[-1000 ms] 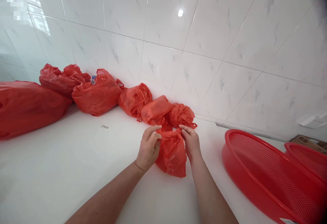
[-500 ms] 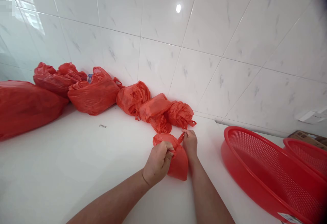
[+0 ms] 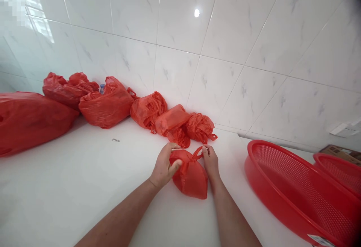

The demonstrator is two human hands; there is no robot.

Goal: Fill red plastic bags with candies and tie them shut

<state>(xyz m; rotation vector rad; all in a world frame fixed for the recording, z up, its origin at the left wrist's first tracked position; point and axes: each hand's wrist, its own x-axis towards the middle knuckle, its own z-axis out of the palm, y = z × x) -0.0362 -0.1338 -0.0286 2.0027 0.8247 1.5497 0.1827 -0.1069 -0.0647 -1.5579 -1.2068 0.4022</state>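
A knotted red plastic bag (image 3: 191, 181) sits on the white tabletop, plump below and gathered at a twisted knot on top. My right hand (image 3: 211, 160) pinches a handle loop of this bag at its upper right. At the bag's left side is my left hand (image 3: 166, 166), its thumb spread away from the fingers and lying against or just over the plastic. The left fingertips are partly behind the bag. What the bag contains is hidden.
Several more red plastic bags, among them a bundled one (image 3: 200, 126) and a large one (image 3: 34, 121), line the tiled wall. A red mesh basket (image 3: 282, 190) stands at right, with another basket (image 3: 338, 168) behind it. A small scrap (image 3: 115, 140) lies on the white tabletop (image 3: 84, 171).
My left hand has let go of the bag's top and moved left, its fingers opening. My right hand keeps its pinch on the handle loop. The view has shifted slightly.
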